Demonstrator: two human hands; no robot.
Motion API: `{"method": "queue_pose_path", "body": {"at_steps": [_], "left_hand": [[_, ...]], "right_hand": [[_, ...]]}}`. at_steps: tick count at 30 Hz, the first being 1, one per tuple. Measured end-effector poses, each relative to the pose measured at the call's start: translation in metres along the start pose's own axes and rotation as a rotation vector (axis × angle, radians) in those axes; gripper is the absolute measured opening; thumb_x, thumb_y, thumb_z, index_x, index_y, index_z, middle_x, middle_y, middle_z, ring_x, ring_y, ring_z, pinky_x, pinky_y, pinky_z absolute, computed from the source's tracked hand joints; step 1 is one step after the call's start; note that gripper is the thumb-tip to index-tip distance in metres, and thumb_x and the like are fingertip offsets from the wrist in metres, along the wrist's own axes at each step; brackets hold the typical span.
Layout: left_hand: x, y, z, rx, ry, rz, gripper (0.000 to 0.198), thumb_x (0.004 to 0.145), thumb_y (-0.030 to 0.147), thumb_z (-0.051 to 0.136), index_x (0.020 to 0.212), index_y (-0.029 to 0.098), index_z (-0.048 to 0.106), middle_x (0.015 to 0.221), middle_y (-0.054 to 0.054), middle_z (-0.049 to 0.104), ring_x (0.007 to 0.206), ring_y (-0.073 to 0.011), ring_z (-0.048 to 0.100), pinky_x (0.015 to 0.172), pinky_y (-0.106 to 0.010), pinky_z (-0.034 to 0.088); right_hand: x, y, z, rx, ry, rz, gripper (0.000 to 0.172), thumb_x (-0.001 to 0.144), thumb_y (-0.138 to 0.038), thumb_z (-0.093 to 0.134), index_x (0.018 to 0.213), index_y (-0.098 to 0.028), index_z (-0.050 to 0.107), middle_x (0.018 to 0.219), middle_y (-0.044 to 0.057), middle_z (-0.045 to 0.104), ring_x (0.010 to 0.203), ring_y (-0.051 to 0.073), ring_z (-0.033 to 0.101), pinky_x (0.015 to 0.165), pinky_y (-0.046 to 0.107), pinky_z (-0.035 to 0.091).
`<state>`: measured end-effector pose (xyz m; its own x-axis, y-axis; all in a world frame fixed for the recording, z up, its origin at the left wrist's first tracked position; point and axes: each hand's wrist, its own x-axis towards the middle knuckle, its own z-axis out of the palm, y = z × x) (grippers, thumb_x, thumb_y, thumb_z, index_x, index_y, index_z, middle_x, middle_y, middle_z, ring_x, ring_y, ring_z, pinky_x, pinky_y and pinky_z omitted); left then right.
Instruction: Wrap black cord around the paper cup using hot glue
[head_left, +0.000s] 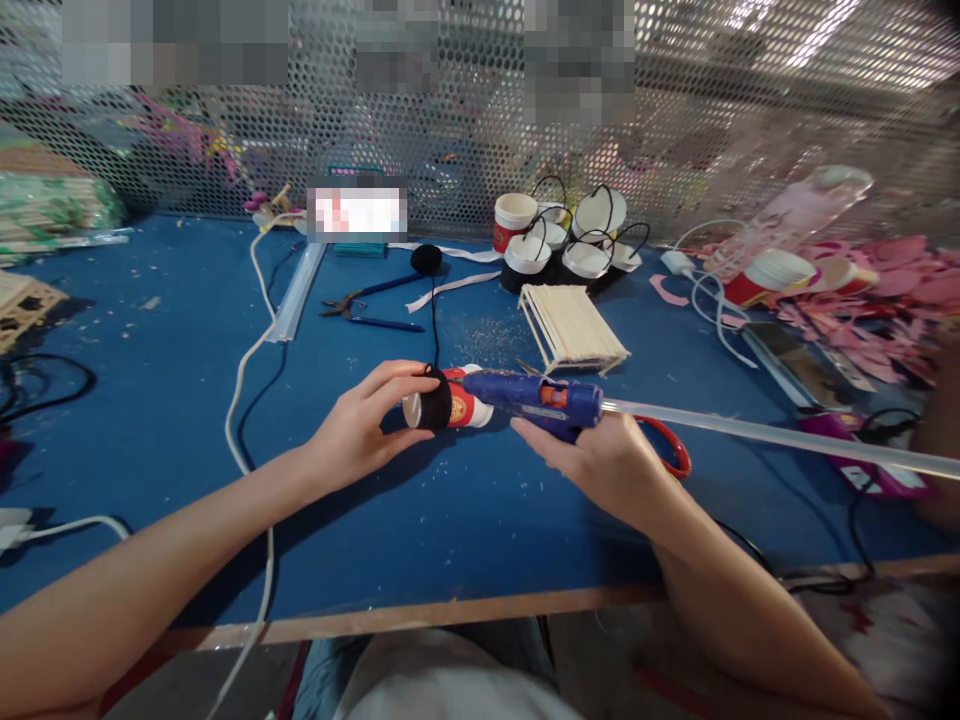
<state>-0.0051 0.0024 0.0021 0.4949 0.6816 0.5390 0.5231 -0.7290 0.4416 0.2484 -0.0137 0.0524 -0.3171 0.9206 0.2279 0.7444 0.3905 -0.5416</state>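
Note:
My left hand is closed around a red and white paper cup lying on its side, partly wrapped in black yarn. A black strand runs from the cup up to a black yarn ball. My right hand grips a blue hot glue gun, its nozzle against the cup. A long clear glue stick juts from the gun's back toward the right.
The blue table carries red-handled scissors, a stack of wooden sticks, several finished cups with black handles, pliers, white cables and pink cut-outs. A perforated metal screen closes the back.

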Motion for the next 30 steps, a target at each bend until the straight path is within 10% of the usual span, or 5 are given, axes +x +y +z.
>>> {"method": "queue_pose_path", "body": {"at_steps": [11,21,30], "left_hand": [[0.001,0.005,-0.002,-0.017,-0.051,0.018,0.041,0.079,0.024,0.064,0.117,0.019,0.050,0.121,-0.013,0.053,0.113,-0.0219,0.053,0.095,-0.038,0.048],[0.004,0.003,0.001,-0.497,0.025,-0.485,0.053,0.066,0.031,0.075,0.112,0.017,0.052,0.105,-0.009,0.060,0.079,-0.0173,0.066,0.074,-0.035,0.057],[0.008,0.002,-0.004,-0.652,-0.010,-0.755,0.055,0.065,0.037,0.074,0.112,0.019,0.051,0.085,-0.005,0.069,0.076,-0.0220,0.069,0.066,-0.035,0.057]], "right_hand": [[0.002,-0.002,0.003,0.050,0.023,0.036,0.016,0.076,-0.036,0.057,0.077,-0.022,0.066,0.055,0.005,0.058,0.068,0.023,0.062,0.057,0.032,0.047],[-0.011,0.014,0.001,-0.585,0.146,-0.661,0.044,0.079,0.000,0.037,0.093,-0.022,0.072,0.035,-0.003,0.037,0.038,0.013,0.041,0.046,0.027,0.029],[-0.012,0.007,-0.001,-0.514,0.086,-0.571,0.043,0.088,-0.011,0.032,0.089,-0.022,0.073,0.036,-0.001,0.036,0.038,0.013,0.036,0.046,0.028,0.025]]}}
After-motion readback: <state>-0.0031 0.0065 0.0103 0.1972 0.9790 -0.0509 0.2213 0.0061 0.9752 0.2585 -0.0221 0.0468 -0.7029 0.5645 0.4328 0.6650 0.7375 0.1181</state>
